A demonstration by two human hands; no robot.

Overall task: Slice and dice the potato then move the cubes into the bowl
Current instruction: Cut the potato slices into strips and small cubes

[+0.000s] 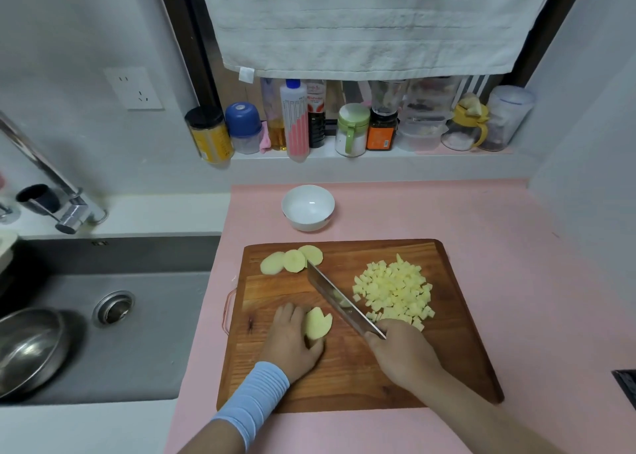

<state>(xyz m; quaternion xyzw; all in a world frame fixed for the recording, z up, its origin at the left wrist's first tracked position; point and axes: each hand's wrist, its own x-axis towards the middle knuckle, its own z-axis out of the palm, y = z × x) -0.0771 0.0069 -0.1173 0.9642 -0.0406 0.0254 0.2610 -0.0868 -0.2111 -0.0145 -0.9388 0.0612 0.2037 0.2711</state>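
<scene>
At the lower centre of the frame, on the wooden board (395, 378), the left grip (292, 336) holds a small stack of potato slices (318, 323), its long axis running up-frame. Just right of it slants the knife (340, 302), its handle clenched in the right grip (402, 354), with the cubes (394, 290) beyond the blade. Three spare slices (292, 260) lie at the board's upper left. The white bowl (308, 206) stands above the board on the pink table (516, 281), with the sink (103, 316) at the left.
</scene>
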